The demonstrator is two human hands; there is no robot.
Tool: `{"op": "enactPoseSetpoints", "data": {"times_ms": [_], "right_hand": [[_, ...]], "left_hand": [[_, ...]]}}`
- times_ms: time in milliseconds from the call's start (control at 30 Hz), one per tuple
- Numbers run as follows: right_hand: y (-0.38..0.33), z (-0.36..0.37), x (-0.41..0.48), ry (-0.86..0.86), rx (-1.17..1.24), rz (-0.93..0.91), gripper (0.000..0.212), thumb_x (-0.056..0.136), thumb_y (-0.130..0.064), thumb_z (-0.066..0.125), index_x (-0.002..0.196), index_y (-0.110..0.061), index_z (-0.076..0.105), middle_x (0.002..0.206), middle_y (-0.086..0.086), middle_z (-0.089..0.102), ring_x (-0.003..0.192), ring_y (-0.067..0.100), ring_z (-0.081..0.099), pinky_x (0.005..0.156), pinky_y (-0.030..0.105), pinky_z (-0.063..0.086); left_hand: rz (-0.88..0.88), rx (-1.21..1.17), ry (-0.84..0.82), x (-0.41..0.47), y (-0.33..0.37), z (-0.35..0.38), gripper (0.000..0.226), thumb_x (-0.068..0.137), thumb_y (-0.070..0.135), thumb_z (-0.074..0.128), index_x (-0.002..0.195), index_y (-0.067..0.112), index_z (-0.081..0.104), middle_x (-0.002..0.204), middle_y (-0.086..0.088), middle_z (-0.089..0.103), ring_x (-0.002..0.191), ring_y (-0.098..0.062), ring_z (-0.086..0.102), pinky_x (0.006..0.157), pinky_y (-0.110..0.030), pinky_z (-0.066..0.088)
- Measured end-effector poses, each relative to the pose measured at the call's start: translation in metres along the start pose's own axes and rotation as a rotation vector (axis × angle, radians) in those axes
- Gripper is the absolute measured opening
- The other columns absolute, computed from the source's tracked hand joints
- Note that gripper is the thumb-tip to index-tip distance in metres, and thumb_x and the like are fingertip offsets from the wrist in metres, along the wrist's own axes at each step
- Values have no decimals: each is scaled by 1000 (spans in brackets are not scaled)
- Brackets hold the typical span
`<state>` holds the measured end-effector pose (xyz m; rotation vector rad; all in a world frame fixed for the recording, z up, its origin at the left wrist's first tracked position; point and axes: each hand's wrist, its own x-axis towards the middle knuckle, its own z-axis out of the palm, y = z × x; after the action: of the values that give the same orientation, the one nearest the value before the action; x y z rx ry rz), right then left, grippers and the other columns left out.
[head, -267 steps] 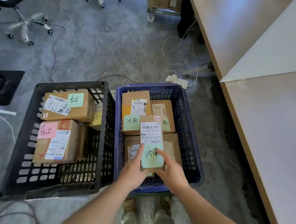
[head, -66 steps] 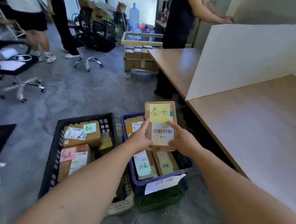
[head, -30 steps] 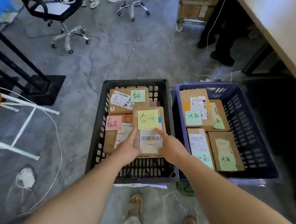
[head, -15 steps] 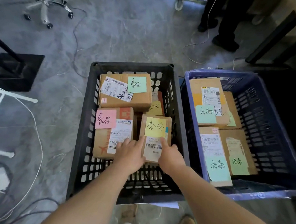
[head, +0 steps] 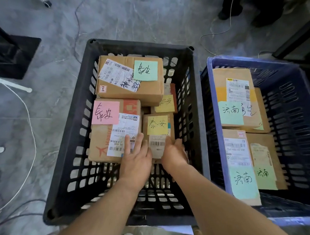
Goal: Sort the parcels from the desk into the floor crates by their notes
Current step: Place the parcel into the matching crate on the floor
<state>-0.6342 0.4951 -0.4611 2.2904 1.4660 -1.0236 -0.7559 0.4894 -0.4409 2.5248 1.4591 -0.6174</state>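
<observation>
Your parcel (head: 157, 125) now lies in the black crate (head: 139, 43), your left hand (head: 137, 157) flat and straight-fingered beside it, your right hand (head: 174, 153) cupped at its edge, grip unclear; the blue crate (head: 249, 60) holds four, and the desk is out of view.

We cannot see the near end of the yellow-note parcel (head: 157, 128): the left hand (head: 136, 159) and right hand (head: 175, 153) cover it. The right hand's fingertips drop out of sight down its right side, so we cannot tell whether they grip it. Just beyond it, a second parcel (head: 166, 103) lies mostly under the big far box (head: 150, 90), with its yellow note partly covered. The small print on the shipping labels (head: 123, 133) is too fine for us to read. The blue crate (head: 249, 61) runs off the right edge, and far right a person's dark shoes (head: 224, 14) are cut by the top edge.
</observation>
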Motion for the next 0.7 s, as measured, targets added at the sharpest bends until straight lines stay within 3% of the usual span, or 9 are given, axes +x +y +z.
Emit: {"op": "enactPoseSetpoints", "data": {"times_ms": [100, 200, 300, 400, 533, 700], "right_hand": [[-5, 2, 4, -65, -29, 62, 80, 89, -10, 61, 152, -15, 12, 147, 15, 20, 130, 31, 33, 98, 43, 45], [-4, 5, -3, -85, -29, 36, 81, 89, -9, 60, 153, -15, 11, 153, 13, 12, 134, 30, 29, 102, 44, 44], [-5, -10, -21, -34, -3, -68, 74, 93, -9, 54, 153, -14, 11, 153, 14, 12, 135, 29, 28, 106, 39, 42], [-7, -41, -45, 58, -41, -177, 72, 91, -8, 55, 152, -15, 18, 154, 13, 14, 137, 29, 24, 106, 38, 39], [-8, -90, -87, 153, -65, -263, 69, 92, -13, 55, 152, -17, 20, 158, 9, 14, 142, 28, 18, 112, 38, 30], [-2, -154, -146, 280, -84, -245, 70, 91, -21, 57, 151, -19, 22, 157, 8, 19, 142, 29, 21, 114, 39, 26]], "left_hand": [[-5, -93, 57, 2, -4, 6, 62, 94, 11, 45, 152, 16, 24, 163, -7, 5, 149, -27, -12, 113, -56, -16], [-10, -292, 139, -4, -14, 7, 54, 97, 22, 49, 149, 19, 35, 162, -5, 16, 150, -24, 6, 118, -47, -3], [-41, -348, 77, -13, -25, -9, 60, 100, 31, 45, 154, 23, 21, 163, -3, 3, 150, -21, 1, 119, -39, 0], [-115, -403, 19, -23, -31, -38, 67, 100, 35, 44, 155, 24, 8, 163, -1, -4, 150, -22, 1, 120, -39, 7], [-119, -415, 27, -44, -32, -88, 71, 100, 39, 45, 156, 22, 4, 163, -3, -2, 149, -23, 6, 119, -41, 12], [-80, -434, 80, -66, -26, -154, 79, 97, 44, 49, 155, 23, 0, 163, -3, -6, 150, -25, 2, 119, -42, 10]]}}
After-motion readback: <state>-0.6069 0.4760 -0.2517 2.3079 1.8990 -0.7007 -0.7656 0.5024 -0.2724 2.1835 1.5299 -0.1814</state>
